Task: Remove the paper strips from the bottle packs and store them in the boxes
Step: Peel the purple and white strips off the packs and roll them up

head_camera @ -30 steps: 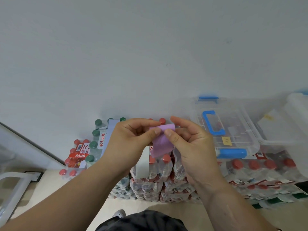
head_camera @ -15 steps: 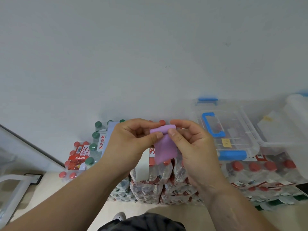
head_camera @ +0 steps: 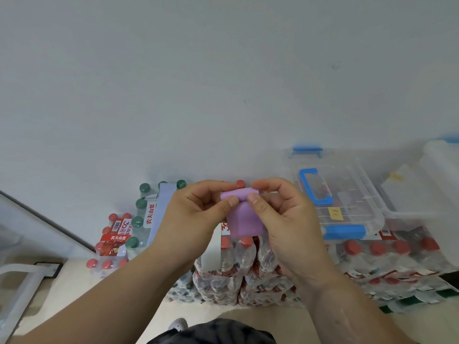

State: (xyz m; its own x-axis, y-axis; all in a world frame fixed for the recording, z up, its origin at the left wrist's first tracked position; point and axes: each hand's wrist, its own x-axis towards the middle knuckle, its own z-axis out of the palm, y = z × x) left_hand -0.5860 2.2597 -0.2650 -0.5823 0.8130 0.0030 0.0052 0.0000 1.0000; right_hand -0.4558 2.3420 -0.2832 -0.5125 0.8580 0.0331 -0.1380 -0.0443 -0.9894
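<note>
Two hands on it, your left hand (head_camera: pixel 196 217) and right hand (head_camera: pixel 288 224) both pinching the purple paper strip (head_camera: pixel 244 222) above the bottle packs (head_camera: pixel 239 256), so fold it flat and tight before heading for the clear box (head_camera: pixel 352 184) on your right.

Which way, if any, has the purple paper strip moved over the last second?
No. The purple paper strip, pinched by the left hand and right hand, keeps its place left of the box's blue handle.
</note>
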